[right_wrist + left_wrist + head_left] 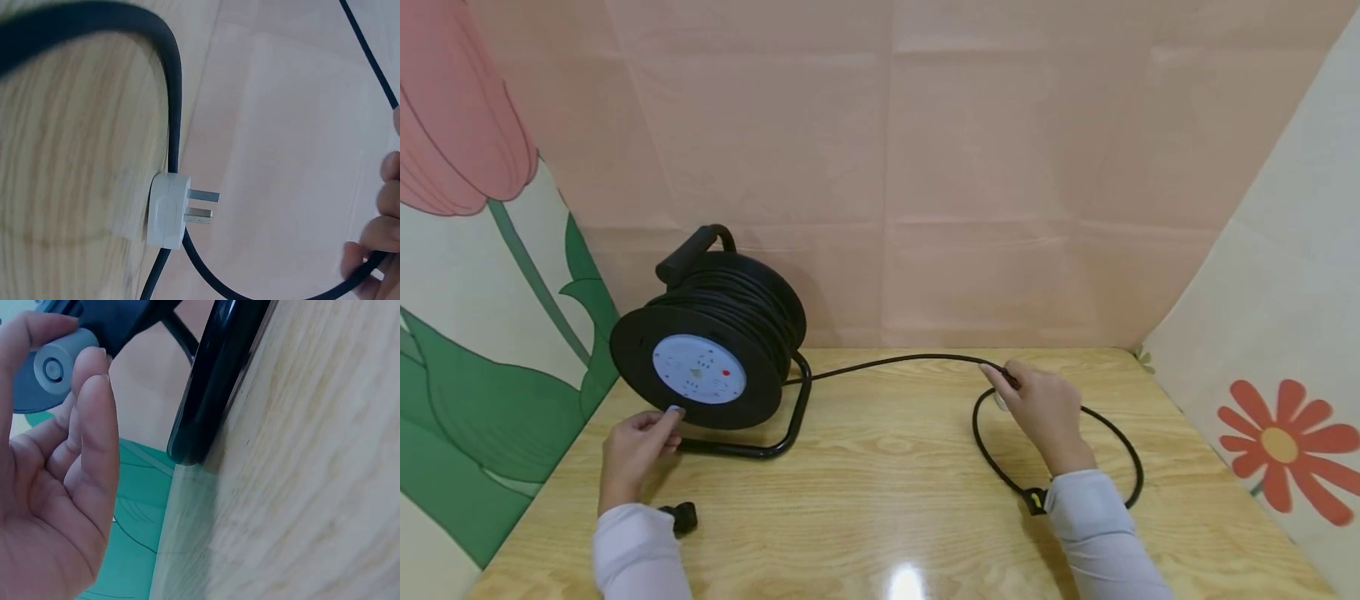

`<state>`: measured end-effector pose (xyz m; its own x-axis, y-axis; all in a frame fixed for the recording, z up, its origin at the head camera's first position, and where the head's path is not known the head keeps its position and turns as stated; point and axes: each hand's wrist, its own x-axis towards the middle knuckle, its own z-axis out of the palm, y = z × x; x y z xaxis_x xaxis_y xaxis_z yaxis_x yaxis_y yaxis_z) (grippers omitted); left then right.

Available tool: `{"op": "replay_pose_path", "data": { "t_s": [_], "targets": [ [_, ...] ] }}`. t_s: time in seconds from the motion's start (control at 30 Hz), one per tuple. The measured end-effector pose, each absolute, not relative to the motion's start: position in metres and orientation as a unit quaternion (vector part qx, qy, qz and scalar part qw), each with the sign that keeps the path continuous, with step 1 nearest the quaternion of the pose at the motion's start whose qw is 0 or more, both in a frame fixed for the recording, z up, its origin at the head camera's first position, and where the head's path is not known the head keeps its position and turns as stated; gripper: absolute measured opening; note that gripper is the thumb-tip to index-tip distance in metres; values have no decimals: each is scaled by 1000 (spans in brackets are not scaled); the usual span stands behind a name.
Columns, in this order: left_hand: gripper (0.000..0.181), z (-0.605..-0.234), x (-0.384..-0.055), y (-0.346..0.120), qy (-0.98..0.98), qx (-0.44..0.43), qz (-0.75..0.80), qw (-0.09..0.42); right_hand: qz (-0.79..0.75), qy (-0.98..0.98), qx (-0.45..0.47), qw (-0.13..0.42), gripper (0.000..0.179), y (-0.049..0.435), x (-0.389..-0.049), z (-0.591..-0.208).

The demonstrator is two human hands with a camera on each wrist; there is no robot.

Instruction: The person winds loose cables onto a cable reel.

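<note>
A black cable reel with a pale round socket face stands on its tubular frame at the left of the table. My left hand is at the lower edge of its front disc, and in the left wrist view the fingers and thumb pinch a grey cylindrical knob. From the reel a black cable stretches right to my right hand, which grips it above the table. Past that hand the cable loops back over the table. A white plug with metal pins shows in the right wrist view.
The wooden table meets a pinkish backdrop behind the reel. Flower-printed panels flank it on both sides. A small black object appears beside the left sleeve, and a black piece with yellow beside the right cuff.
</note>
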<state>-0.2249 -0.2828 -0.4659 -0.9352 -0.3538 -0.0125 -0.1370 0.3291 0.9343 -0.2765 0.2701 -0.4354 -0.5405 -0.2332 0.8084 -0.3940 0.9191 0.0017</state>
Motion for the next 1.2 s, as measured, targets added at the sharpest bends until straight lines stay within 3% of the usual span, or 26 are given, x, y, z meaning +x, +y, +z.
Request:
{"op": "replay_pose_path", "data": {
  "t_s": [0.4,0.63,0.87,1.2],
  "targets": [
    [52,-465,-225,-282,-790,174,-574,126,94,-858,199,463,52,267,-279,-435],
    [52,-464,-224,-284,-765,200,-593,149,104,-866,238,427,47,268,-283,-436],
    [38,-459,-226,-283,-663,226,-690,180,104,-890,259,360,19,266,-283,-438],
    [23,-449,-228,-278,-555,219,-778,199,117,-894,239,360,24,267,-281,-440]
  ]
}}
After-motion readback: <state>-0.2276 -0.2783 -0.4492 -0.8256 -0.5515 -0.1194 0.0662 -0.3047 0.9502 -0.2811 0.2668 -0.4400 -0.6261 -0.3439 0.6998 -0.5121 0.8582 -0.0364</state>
